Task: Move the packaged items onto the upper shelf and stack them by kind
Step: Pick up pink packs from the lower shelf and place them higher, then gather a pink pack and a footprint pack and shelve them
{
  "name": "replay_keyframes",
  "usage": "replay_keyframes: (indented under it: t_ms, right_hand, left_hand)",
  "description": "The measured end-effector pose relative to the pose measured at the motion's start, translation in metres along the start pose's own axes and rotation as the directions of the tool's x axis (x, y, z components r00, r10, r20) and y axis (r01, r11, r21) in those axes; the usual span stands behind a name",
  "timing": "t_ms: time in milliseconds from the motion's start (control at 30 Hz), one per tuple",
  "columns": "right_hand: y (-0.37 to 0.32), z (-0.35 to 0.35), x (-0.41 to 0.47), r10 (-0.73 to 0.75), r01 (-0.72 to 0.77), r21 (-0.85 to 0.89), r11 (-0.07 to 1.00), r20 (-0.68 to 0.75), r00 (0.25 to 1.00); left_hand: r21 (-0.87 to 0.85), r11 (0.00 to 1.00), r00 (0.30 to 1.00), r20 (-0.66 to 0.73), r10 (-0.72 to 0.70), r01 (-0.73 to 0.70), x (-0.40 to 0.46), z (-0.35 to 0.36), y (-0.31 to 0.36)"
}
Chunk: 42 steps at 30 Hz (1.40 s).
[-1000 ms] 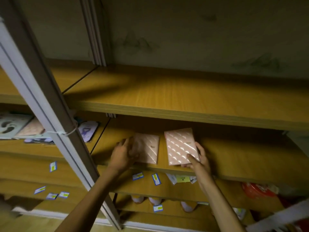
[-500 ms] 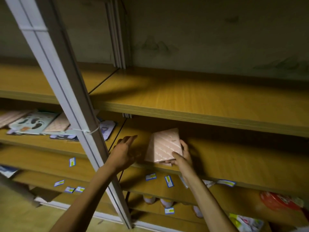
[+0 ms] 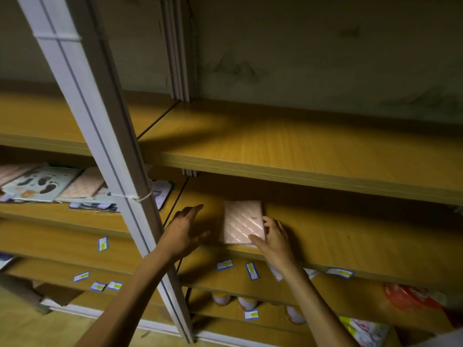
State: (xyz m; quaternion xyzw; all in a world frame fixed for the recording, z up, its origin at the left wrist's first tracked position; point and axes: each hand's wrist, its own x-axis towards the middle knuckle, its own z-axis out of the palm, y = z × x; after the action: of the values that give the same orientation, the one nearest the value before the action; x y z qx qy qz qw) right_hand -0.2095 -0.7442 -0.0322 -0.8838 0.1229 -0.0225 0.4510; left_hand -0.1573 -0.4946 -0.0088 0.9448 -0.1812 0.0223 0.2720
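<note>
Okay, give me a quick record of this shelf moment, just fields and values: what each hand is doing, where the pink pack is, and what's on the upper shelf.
left hand: open, fingers straight, holds nothing, left of the pack
right hand: grips the pack's right edge
pink quilted pack: on the middle shelf, near its front edge
upper shelf: no packs visible on it
other packs: left bay, behind the white post

So it's a wood-look shelving unit with a pale metal upright (image 3: 100, 136) in front. The upper shelf (image 3: 288, 149) is bare board. On the middle shelf (image 3: 350, 236) under it my pink quilted packs (image 3: 243, 222) sit near the front edge. Left bay (image 3: 62, 216) has a loose pile: a footprint pack (image 3: 41, 182), more pink ones (image 3: 84, 184).
</note>
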Motion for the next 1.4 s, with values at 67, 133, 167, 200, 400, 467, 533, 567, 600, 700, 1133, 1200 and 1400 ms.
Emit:
replay_keyframes:
  t_ms: [67, 133, 167, 200, 400, 467, 533, 567, 600, 700, 1133, 1200, 1400]
  right_hand:
    - [0.0, -0.009, -0.002, -0.054, 0.053, -0.077, 0.996, -0.019, 0.998]
    - [-0.002, -0.017, -0.003, -0.138, 0.137, -0.135, 0.981, -0.003, 0.99]
    - [-0.004, -0.019, -0.003, -0.185, 0.186, -0.156, 0.97, 0.018, 0.982]
    - [-0.007, -0.02, -0.005, -0.219, 0.223, -0.166, 0.961, 0.041, 0.975]
    - [-0.033, -0.002, -0.014, -0.377, 0.406, -0.149, 0.902, 0.188, 0.907]
    - [-0.043, 0.012, -0.018, -0.412, 0.455, -0.133, 0.881, 0.26, 0.873]
    - [-0.057, 0.029, -0.025, -0.445, 0.502, -0.103, 0.859, 0.334, 0.831]
    - [-0.065, 0.039, -0.029, -0.469, 0.53, -0.091, 0.843, 0.359, 0.807]
    - [-0.072, 0.049, -0.032, -0.495, 0.562, -0.087, 0.822, 0.378, 0.782]
    - [-0.099, 0.081, -0.044, -0.557, 0.647, -0.079, 0.758, 0.436, 0.707]
    - [-0.206, 0.226, -0.083, -0.539, 0.66, 0.028, 0.75, 0.604, 0.587]
    - [-0.223, 0.249, -0.084, -0.529, 0.631, 0.036, 0.775, 0.584, 0.616]
    - [-0.266, 0.307, -0.076, -0.45, 0.525, 0.016, 0.851, 0.538, 0.713]
  left_hand:
    - [-0.009, 1.0, 1.0, 0.002, -0.003, 0.003, -0.002, 0.0, -0.001]
    - [-0.007, 1.0, 1.0, -0.002, -0.013, 0.013, -0.006, 0.001, 0.0]
    - [-0.009, 1.0, 1.0, -0.007, -0.023, 0.023, -0.009, 0.001, 0.001]
    - [-0.019, 0.999, 0.999, -0.013, -0.035, 0.035, -0.014, 0.001, 0.002]
    - [-0.07, 0.995, 0.993, -0.089, -0.078, 0.072, -0.064, -0.005, 0.0]
    - [-0.097, 0.987, 0.985, -0.104, -0.141, 0.131, -0.089, -0.011, -0.007]
    - [-0.087, 0.976, 0.969, -0.135, -0.208, 0.197, -0.114, -0.018, -0.016]
    - [-0.072, 0.97, 0.958, -0.155, -0.243, 0.234, -0.126, -0.023, -0.023]
    - [-0.06, 0.96, 0.945, -0.168, -0.281, 0.274, -0.137, -0.029, -0.03]
    - [-0.061, 0.923, 0.901, -0.202, -0.384, 0.38, -0.171, -0.048, -0.055]
    - [-0.142, 0.827, 0.776, -0.29, -0.561, 0.545, -0.262, -0.153, -0.17]
    - [-0.152, 0.83, 0.777, -0.297, -0.556, 0.536, -0.267, -0.169, -0.198]
    - [-0.146, 0.858, 0.812, -0.278, -0.513, 0.492, -0.267, -0.206, -0.269]
